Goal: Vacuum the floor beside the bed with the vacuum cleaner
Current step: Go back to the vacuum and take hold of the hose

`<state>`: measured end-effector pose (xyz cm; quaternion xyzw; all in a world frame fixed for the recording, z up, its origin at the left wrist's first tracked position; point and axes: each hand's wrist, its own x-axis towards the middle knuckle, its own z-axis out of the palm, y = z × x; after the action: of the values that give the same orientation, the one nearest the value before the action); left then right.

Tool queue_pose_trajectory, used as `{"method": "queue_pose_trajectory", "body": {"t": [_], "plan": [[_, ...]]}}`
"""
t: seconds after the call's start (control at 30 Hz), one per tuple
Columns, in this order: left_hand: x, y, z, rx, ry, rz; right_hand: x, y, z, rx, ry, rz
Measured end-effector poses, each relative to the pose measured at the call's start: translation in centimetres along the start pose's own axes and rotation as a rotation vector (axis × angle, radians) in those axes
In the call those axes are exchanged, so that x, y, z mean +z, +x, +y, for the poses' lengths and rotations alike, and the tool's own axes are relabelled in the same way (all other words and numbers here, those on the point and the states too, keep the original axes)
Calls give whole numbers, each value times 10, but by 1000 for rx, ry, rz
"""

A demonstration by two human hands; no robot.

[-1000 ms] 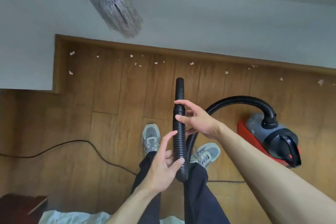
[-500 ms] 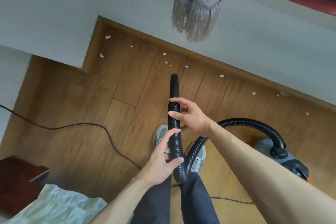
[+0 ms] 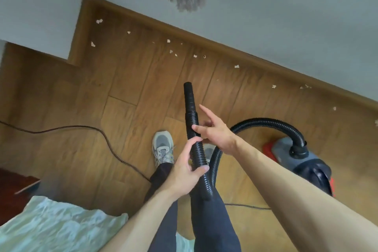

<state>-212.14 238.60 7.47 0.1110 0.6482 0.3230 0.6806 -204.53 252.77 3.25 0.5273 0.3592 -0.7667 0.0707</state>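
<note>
The left grip [image 3: 188,168] wraps the hose [image 3: 198,152] low on its ribbed part, thumb and fingers curled round it. The right grip [image 3: 216,132] sits just above: thumb on the ribs, forefinger straight and off the hose; can't tell if the other fingers hold.

The hose points far, w/ the smooth nozzle [image 3: 188,96] at its tip, above the floor [image 3: 126,88]. The rest loops near, then arcs right to the vacuum cleaner [image 3: 302,159] on the floor.

Judgement: the hose looks light and bendy, and the ribs give purchase, so not slippery. The nozzle looks stiff, so best hold is the ribs just behind it for aim, 2nd grip lower for slack. The vacuum cleaner is prob. heavier and drags by the hose.

Scraps [image 3: 168,41] lie far, along the bed [image 3: 266,26]. Cord [image 3: 81,128] at left, near the shoe [image 3: 162,149]: snag risk.
</note>
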Motion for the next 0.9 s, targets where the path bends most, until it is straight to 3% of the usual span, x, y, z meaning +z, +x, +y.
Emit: {"method": "queue_pose_trajectory", "body": {"t": [0.2, 0.43, 0.67, 0.9], "plan": [[44, 9, -4, 8, 206, 3, -60, -46, 74, 48, 215, 208], [107, 16, -18, 111, 630, 62, -112, -116, 178, 123, 402, 516], [180, 19, -51, 153, 769, 45, -160, -160, 261, 216, 513, 726], [255, 22, -74, 182, 847, -16, -210, -177, 301, 269, 510, 883]]}}
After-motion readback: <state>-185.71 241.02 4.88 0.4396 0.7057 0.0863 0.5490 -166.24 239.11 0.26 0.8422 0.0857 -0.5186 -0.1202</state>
